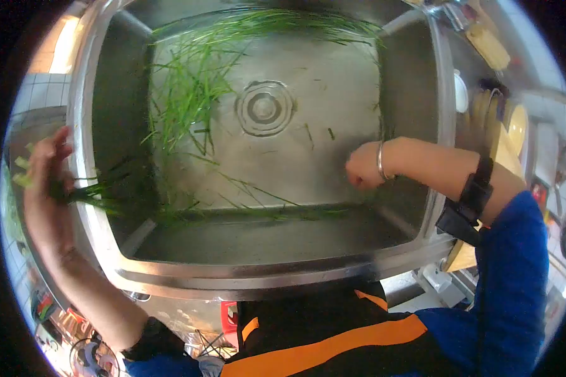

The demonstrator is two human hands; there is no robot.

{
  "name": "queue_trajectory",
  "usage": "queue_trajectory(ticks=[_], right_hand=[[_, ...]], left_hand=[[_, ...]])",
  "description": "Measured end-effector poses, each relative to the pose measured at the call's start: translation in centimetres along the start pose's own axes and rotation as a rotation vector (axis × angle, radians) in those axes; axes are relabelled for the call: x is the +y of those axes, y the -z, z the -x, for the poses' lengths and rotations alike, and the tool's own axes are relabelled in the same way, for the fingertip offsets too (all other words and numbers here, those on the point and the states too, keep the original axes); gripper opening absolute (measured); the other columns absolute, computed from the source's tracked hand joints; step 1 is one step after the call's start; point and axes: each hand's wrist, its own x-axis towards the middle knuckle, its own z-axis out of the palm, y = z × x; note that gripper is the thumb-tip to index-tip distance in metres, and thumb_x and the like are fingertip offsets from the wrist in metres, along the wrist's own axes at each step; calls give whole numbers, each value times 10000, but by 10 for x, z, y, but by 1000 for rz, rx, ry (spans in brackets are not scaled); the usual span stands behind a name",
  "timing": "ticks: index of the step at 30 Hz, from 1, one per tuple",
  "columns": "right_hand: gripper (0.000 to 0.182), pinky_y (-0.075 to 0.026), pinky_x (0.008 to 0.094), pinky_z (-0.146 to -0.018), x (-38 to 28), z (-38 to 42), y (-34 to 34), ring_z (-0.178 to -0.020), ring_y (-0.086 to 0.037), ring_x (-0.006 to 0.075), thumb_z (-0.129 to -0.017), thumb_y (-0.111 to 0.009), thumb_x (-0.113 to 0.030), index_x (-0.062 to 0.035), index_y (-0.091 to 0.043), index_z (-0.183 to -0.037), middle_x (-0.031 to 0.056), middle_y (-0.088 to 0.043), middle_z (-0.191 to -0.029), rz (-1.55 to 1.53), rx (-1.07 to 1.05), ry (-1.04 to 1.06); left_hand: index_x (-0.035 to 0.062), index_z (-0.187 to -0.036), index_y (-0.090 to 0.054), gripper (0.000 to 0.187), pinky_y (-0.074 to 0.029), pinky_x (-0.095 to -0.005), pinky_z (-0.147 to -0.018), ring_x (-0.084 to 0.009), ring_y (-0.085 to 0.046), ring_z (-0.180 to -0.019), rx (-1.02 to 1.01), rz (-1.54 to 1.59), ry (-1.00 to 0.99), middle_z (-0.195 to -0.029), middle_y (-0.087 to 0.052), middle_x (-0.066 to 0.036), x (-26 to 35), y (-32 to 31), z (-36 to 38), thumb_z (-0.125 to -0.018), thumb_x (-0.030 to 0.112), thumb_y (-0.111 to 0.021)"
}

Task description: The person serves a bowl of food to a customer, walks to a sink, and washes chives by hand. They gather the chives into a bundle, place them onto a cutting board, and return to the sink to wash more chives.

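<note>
My left hand (49, 169) is over the left rim of the sink, its fingers curled round a bunch of chives (93, 192). Pale ends stick out on the outer side, and dark green leaves point in towards the basin. My right hand (363, 166), with a bangle at the wrist, hangs over the right part of the basin. Its fingers are curled in, and whatever they may hold is hidden. Many loose chives (192, 94) lie wet along the left side and far edge of the metal sink (308, 251). Stray pieces are scattered on its bottom.
A round drain (265, 109) sits in the basin floor. To the right are a yellow sponge-like thing (487, 47), a white dish (460, 93) and boards (508, 147). A red object (229, 322) stands below the sink's front edge.
</note>
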Motion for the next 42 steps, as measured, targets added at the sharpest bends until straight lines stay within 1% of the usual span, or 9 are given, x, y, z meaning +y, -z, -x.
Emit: queue_trajectory(ticks=[4, 6, 12, 16, 22, 24, 33, 40, 42], right_hand=[[187, -418, 270, -572, 35, -26, 24, -599, -510, 132, -691, -570, -197, -43, -589, -796, 69, -585, -691, -1327, 685, 72], [205, -422, 283, -589, 55, -27, 41, -622, -518, 150, -687, -569, -187, -42, -582, -832, 65, -594, -736, -817, 762, -347], [220, -427, 297, -627, 74, -20, 60, -673, -542, 203, -682, -554, -242, -62, -609, -794, 74, -600, -751, -666, 1193, -419], [244, -427, 298, -636, 64, -26, 74, -681, -550, 219, -667, -579, -273, -73, -625, -798, 83, -604, -766, -789, 1074, -636], [252, -431, 271, -587, 35, -54, 70, -657, -557, 128, -696, -602, -274, -69, -620, -841, 35, -610, -782, -1327, 1173, -262], [250, -440, 258, -603, 28, -59, 69, -672, -551, 97, -732, -573, -239, -75, -593, -919, 11, -605, -792, -1759, 1004, 139], [196, -409, 277, -689, -2, -91, 75, -753, -535, 146, -721, -576, -173, -36, -582, -861, 58, -582, -865, -1819, 1220, 177], [184, -406, 291, -668, -12, -101, 87, -711, -526, 164, -680, -599, -149, -13, -591, -803, 59, -578, -806, -2188, 1113, 272], [210, -418, 310, -621, -8, -97, 91, -690, -526, 172, -667, -607, -155, 4, -586, -802, 63, -576, -784, -2266, 1340, 169]], left_hand=[[57, -857, -497, 178, -385, -264, -660, -94, -368, -526, -329, 386, 153, -543, -312, 31, -26, -66, 20, -827, 221, -433], [41, -895, -499, 201, -400, -276, -598, -79, -327, -499, -388, 452, 341, -542, -283, 44, -28, -99, 30, -818, 222, -457], [38, -925, -512, 205, -219, -207, -430, -48, -215, -400, -573, 568, 576, -481, -204, 74, -27, -144, 39, -794, 194, -486], [32, -949, -516, 219, -170, -198, -400, -43, -202, -398, -661, 652, 645, -475, -197, 75, -29, -158, 42, -799, 186, -472], [39, -958, -532, 215, -232, -194, -402, -48, -298, -441, -561, 569, 665, -519, -316, 56, -47, -181, 45, -789, 167, -493], [44, -945, -542, 204, -257, -193, -411, -53, -337, -468, -548, 551, 665, -545, -361, 49, -60, -185, 44, -778, 158, -511], [55, -887, -562, 178, -293, -185, -412, -62, -419, -510, -494, 333, 614, -661, -516, 22, -79, -204, 49, -738, 152, -569], [67, -799, -562, 119, -266, -189, -382, -47, -395, -471, -589, 361, 638, -702, -566, 11, -86, -200, 44, -736, 167, -575], [69, -796, -563, 116, -262, -184, -376, -43, -392, -466, -623, 299, 618, -700, -573, 10, -84, -198, 44, -740, 170, -570]])
